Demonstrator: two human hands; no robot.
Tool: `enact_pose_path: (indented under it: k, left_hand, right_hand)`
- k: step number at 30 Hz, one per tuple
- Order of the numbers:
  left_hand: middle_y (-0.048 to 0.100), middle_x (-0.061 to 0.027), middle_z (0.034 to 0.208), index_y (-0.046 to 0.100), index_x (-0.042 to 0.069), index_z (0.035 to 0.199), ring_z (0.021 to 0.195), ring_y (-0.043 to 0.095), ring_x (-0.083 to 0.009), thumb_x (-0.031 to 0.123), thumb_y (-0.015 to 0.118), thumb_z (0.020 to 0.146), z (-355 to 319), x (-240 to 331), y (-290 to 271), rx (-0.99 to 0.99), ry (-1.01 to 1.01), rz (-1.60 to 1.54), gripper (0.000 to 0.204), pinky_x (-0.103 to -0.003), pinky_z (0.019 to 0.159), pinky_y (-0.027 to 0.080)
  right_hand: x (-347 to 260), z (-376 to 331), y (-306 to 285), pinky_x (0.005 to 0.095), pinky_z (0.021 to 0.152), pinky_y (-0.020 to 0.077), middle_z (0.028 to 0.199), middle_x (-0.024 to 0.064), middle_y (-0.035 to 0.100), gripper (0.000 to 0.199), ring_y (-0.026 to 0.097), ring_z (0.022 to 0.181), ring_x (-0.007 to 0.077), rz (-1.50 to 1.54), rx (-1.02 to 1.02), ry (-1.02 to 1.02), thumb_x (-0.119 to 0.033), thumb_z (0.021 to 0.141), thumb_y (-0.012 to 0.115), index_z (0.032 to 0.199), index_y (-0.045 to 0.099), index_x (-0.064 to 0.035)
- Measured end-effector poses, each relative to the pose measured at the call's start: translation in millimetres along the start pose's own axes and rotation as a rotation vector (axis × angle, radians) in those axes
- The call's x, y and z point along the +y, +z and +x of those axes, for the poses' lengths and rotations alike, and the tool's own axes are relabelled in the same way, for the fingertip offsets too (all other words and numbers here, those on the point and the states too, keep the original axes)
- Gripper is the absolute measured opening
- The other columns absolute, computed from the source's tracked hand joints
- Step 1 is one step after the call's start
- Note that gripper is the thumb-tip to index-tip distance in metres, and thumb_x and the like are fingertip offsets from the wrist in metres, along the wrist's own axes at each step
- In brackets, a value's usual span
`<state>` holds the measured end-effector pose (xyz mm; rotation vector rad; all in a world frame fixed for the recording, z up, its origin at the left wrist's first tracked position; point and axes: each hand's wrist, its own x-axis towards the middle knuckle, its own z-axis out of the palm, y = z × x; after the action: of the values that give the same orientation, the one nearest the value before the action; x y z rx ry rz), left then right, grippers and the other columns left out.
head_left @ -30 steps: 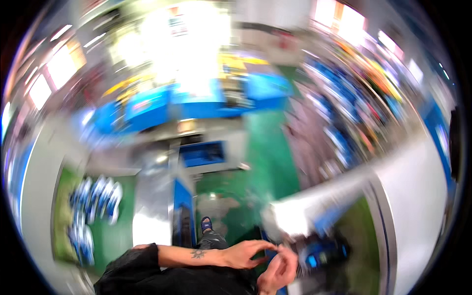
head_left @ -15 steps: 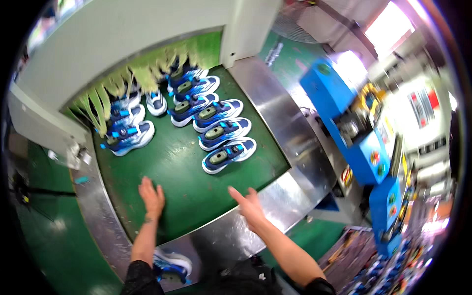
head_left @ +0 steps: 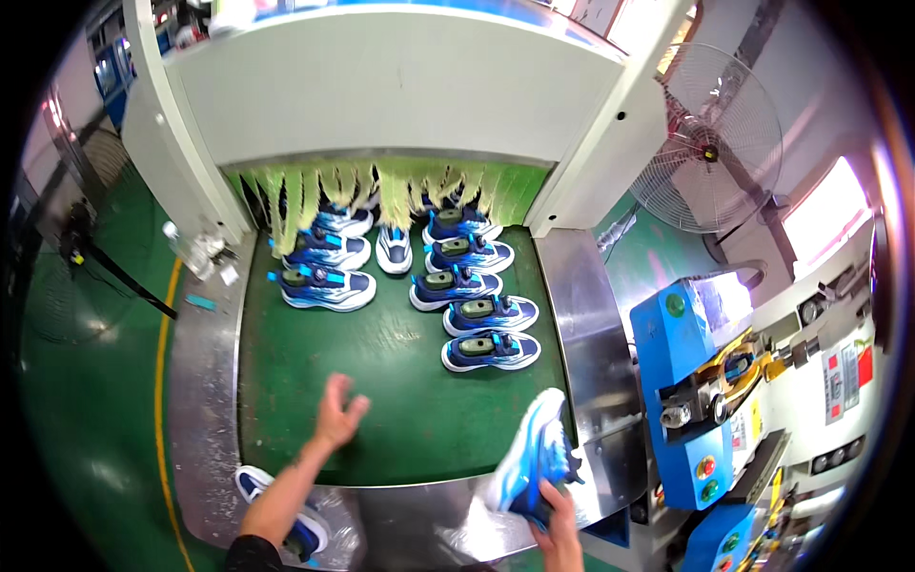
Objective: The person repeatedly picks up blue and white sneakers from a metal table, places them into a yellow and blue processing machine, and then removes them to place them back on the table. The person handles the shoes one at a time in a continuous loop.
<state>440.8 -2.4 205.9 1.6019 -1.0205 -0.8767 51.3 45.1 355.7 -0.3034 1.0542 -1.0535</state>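
Note:
My right hand (head_left: 560, 520) grips a blue and white sneaker (head_left: 536, 458) by its heel end, tilted toe up over the near right corner of the green conveyor belt (head_left: 372, 400). My left hand (head_left: 339, 416) hovers over the belt, fingers apart, holding nothing. In front of it, several sneakers lie in a column on the right, the nearest one (head_left: 491, 351) with a dark green insert in its opening. On the left is another group, its nearest sneaker (head_left: 324, 288) pointing right. A toe-forward sneaker (head_left: 394, 250) sits between them. Partly hidden by my left forearm, a sneaker (head_left: 310, 534) rests on the metal ledge.
A pale machine housing (head_left: 381, 95) spans the belt, with a ragged green fringe curtain (head_left: 391, 191) hanging over the far shoes. Metal borders (head_left: 596, 315) flank the belt. Blue machines (head_left: 667, 381) stand at right, and a large fan (head_left: 707, 153) behind. Clear plastic scraps (head_left: 202, 253) lie at left.
My right hand has taken up a sneaker and lifted it near the belt's front right corner; the right column is one shorter. My left hand remains open. The view has turned and shifted.

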Motion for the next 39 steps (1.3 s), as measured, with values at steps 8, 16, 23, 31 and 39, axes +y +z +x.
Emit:
enact_pose_path:
  k: [8,16,23,31,39]
  left_hand:
    - [0.035,-0.0211,0.148,0.024,0.004,0.148,0.128,0.047,-0.0275,0.035,0.086,0.068,-169.1,261.9,117.9,-0.848,-0.017,-0.834,0.105,-0.042,0.108,0.041]
    - [0.047,-0.0126,0.138,0.037,-0.001,0.142,0.121,0.049,-0.0194,0.01,0.066,0.09,-329.6,245.5,275.0,-0.733,-0.306,-0.501,0.06,-0.034,0.104,0.039]
    - [0.032,-0.0217,0.15,0.023,-0.003,0.145,0.139,0.033,-0.0279,0.01,0.062,0.092,-232.6,307.1,443.5,-0.753,0.258,-0.327,0.067,-0.039,0.115,0.027]
    - [0.055,-0.0358,0.118,0.028,-0.01,0.14,0.107,0.059,-0.0431,0.035,0.064,0.086,-30.1,338.6,809.8,-0.939,0.828,0.534,0.079,-0.045,0.09,0.047]
    - [0.063,-0.0156,0.11,0.054,-0.005,0.12,0.099,0.061,-0.0233,0.021,0.067,0.086,22.7,391.2,825.8,-1.364,0.148,-0.054,0.044,-0.035,0.086,0.048]
  right_hand:
    - [-51.2,-131.1,18.4,0.045,0.106,0.0383,0.142,0.0276,0.037,0.097,0.043,0.13,0.0377,-1.057,-0.325,-1.184,-0.014,0.067,0.086,0.142,0.027,0.0046]
    - [-61.5,-198.1,-182.7,0.0361,0.097,0.0451,0.12,0.0114,0.059,0.056,0.057,0.11,0.0203,0.079,-0.031,-0.195,-0.015,0.088,0.068,0.135,0.043,0.0021]
    - [-150.5,-224.1,-251.8,0.034,0.095,0.043,0.114,0.0079,0.06,0.052,0.056,0.105,0.0182,-0.211,0.164,-0.777,-0.018,0.085,0.071,0.128,0.051,0.0027]
    - [-244.3,-192.4,-239.5,0.0348,0.104,0.0358,0.132,0.0142,0.054,0.077,0.049,0.121,0.0242,-0.287,0.368,-0.18,-0.022,0.076,0.072,0.143,0.041,0.0002]
    - [-286.5,-125.7,-212.3,0.0333,0.1,0.0383,0.129,0.0139,0.055,0.068,0.051,0.115,0.0211,-0.132,0.646,-0.346,-0.013,0.079,0.069,0.14,0.043,0.0012]
